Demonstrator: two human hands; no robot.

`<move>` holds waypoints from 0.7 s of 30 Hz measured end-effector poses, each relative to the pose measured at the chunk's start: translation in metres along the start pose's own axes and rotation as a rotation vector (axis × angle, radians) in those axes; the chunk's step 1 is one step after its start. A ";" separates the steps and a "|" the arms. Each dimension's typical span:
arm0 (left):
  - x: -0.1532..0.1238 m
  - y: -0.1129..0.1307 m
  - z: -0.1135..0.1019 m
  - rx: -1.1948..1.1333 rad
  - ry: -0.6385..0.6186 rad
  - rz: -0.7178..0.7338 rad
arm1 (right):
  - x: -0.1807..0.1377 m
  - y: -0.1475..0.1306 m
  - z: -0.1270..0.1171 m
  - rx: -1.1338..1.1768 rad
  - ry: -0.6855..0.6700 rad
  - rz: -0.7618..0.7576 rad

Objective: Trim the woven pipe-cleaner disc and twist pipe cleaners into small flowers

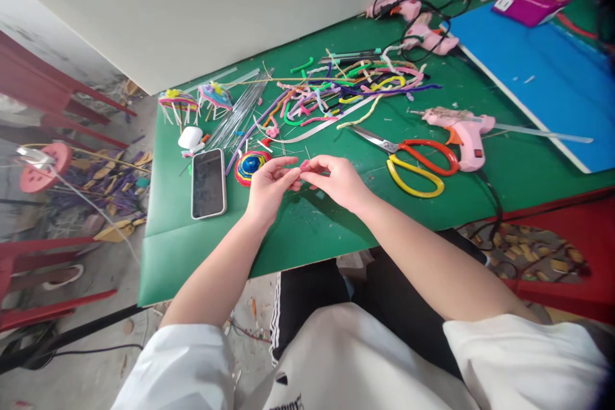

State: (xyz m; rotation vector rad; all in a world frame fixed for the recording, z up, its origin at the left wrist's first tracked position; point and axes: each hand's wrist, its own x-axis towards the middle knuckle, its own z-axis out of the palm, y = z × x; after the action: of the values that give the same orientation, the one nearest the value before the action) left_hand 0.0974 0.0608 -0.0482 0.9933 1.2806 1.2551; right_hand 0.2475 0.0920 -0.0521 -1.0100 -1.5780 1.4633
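Over the front of the green table my left hand (271, 184) and my right hand (340, 183) meet fingertip to fingertip. Both are closed in a pinch on a short pink piece of pipe cleaner (304, 165), mostly covered by the fingers. Just behind my left hand lies a round coiled disc (250, 165) in red, yellow and blue. Scissors (398, 150) with one orange and one yellow handle lie open to the right of my right hand. Beyond the hands is a tangled heap of coloured pipe cleaners (331, 93).
A phone (208, 184) and a white earbud case (190, 138) lie at left, near two small striped umbrella-shaped pieces (214, 96) and clear sticks (240, 106). A pink glue gun (468, 134) with its cord is at right, before a blue board (538, 70). More glue guns (425, 32) stand behind.
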 end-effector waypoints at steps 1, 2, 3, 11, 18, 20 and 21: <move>0.000 0.000 0.000 -0.004 -0.018 -0.007 | 0.000 0.000 -0.001 0.042 -0.004 0.028; -0.001 0.001 0.000 -0.009 -0.035 -0.010 | 0.000 0.000 -0.001 0.085 -0.005 0.059; -0.001 0.001 0.000 -0.012 -0.050 -0.008 | 0.000 -0.001 -0.002 0.123 -0.001 0.088; -0.003 0.004 0.002 0.080 -0.030 0.042 | 0.000 0.000 -0.004 0.190 0.021 0.070; -0.003 0.003 0.002 0.009 -0.033 0.061 | 0.001 0.001 -0.003 0.235 0.090 0.073; -0.003 0.001 0.004 -0.037 -0.062 0.045 | 0.001 0.002 -0.002 0.289 0.094 0.102; -0.003 -0.001 0.005 -0.047 -0.067 0.043 | 0.001 0.002 -0.001 0.307 0.092 0.112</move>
State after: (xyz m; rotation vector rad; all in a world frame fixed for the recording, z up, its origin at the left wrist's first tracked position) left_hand 0.1027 0.0583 -0.0480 1.0257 1.1787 1.2681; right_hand 0.2482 0.0931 -0.0544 -0.9813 -1.2025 1.6502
